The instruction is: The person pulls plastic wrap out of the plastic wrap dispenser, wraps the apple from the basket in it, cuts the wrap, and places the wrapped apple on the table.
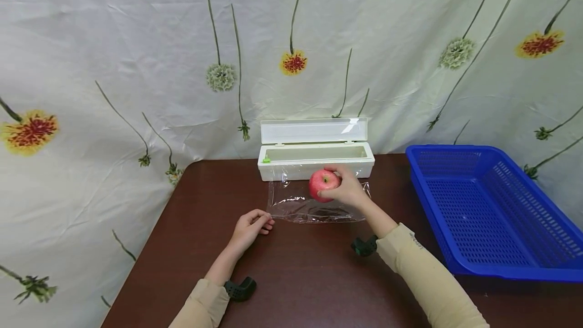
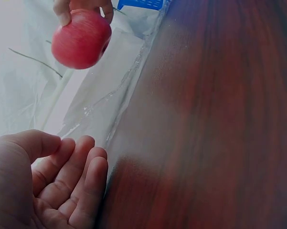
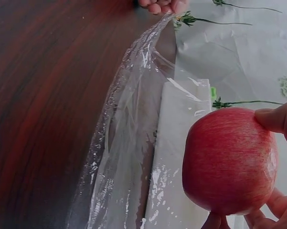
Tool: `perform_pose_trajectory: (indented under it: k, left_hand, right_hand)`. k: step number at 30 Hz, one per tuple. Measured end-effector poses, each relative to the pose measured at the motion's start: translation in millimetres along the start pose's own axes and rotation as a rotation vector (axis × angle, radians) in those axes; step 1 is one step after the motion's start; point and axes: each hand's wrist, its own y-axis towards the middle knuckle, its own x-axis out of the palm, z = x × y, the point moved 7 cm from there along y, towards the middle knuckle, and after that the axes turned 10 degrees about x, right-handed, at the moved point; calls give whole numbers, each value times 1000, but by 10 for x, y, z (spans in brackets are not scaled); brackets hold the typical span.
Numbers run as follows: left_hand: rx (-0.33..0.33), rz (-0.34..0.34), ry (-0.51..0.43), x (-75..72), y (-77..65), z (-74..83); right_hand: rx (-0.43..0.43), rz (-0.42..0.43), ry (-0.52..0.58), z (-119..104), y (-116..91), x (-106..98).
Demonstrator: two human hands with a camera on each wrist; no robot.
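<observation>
My right hand (image 1: 349, 190) grips a red apple (image 1: 322, 186) between thumb and fingers, above a sheet of clear cling film (image 1: 296, 207). In the right wrist view the apple (image 3: 229, 162) overlaps the film and the white box behind it. At the film's near left corner, my left hand (image 1: 252, 225) pinches the edge between thumb and forefinger; its other fingers are loosely bent in the left wrist view. The film stretches from the white cling film dispenser box (image 1: 273, 171) toward the person, its front edge bunched and wrinkled.
The dispenser's translucent lid (image 1: 300, 131) stands raised, and a small green slider (image 1: 266, 159) sits at its left end. A blue plastic basket (image 1: 432, 216) is on the right of the dark brown table (image 1: 291, 277). A flowered cloth (image 1: 182, 54) hangs behind.
</observation>
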Motion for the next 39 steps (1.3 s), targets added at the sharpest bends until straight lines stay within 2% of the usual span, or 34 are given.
perform_pose_trajectory:
  k: [3, 14, 23, 28, 39]
  left_hand:
    - [2, -3, 2, -1, -1, 4]
    - [1, 10, 4, -10, -8, 5]
    - [3, 8, 14, -15, -11, 5]
    - [-6, 8, 14, -16, -12, 9]
    - [1, 4, 10, -3, -18, 22]
  right_hand:
    - [-4, 13, 5, 30, 16, 25]
    - [64, 41, -8, 182, 53, 110]
    - [53, 73, -78, 239, 81, 161]
    - [72, 66, -87, 265, 80, 193]
    - [54, 71, -102, 302, 95, 234]
